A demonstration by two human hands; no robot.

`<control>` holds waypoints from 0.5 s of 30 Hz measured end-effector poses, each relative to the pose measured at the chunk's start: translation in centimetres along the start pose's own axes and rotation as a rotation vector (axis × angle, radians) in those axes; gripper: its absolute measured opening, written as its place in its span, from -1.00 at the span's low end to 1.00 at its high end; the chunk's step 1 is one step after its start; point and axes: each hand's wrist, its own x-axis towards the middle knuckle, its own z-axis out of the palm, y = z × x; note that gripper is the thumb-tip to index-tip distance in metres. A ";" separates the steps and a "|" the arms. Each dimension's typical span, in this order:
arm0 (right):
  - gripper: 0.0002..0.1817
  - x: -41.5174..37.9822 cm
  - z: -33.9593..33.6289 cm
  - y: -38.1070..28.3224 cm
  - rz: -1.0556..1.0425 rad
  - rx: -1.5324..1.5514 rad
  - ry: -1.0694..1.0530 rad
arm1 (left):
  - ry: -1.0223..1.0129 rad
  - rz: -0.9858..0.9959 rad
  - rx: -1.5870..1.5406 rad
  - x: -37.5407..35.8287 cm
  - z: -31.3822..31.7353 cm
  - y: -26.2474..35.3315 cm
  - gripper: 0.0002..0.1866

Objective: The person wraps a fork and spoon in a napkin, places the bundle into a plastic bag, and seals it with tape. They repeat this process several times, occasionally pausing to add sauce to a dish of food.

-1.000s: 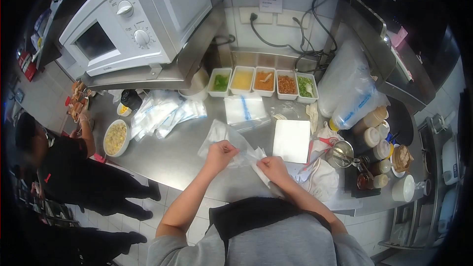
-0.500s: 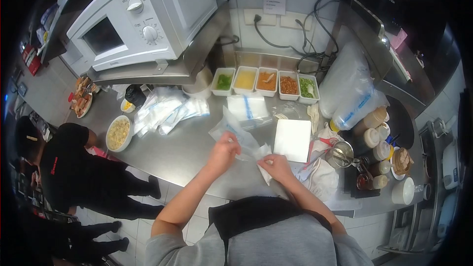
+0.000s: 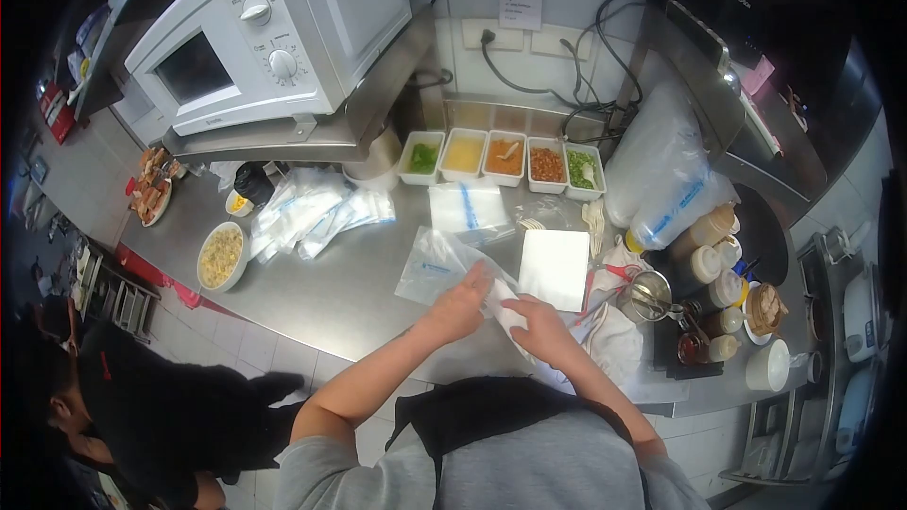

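Clear plastic bag (image 3: 436, 267) lies flat on the steel bench (image 3: 331, 297), just in front of the person, left of the white square board (image 3: 555, 268). Left hand (image 3: 459, 304) lies palm-down on the bag's near edge, fingers (image 3: 477, 279) stretched out flat, gripping nothing. Right hand (image 3: 537, 321) sits just beside it, fingers curled onto a folded white piece (image 3: 505, 305) at the bag's right corner; can't tell if that's a pinch or just pressure. Hands nearly touching each other.

Around it: second bag with blue stripe (image 3: 464, 208) further back, pile of more bags (image 3: 312, 211) to the left, bowl of pale food (image 3: 221, 256) at the bench's left edge. Row of five white tubs (image 3: 504, 159) against the back wall with green, yellow, orange, brown and green fillings. Microwave (image 3: 260, 33) on a shelf above left. Right side: sauce bottles (image 3: 710, 255), metal cup with utensils (image 3: 648, 295), cloth (image 3: 614, 345)

Another person in black (image 3: 161, 416) is bent low on the floor, lower left, well apart from the bench work
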 end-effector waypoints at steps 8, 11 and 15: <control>-0.45 4.8 4.1 4.1 0.431 1.289 -0.269 | -0.083 0.153 -0.101 -0.8 -1.6 2.6 -0.17; -0.42 6.6 6.6 6.7 0.257 1.225 -0.306 | -0.256 0.091 -0.053 -1.5 -2.4 5.1 -0.21; -0.42 8.1 7.4 4.0 0.180 0.817 -0.409 | -0.122 0.333 -0.160 -2.5 -1.8 6.9 -0.29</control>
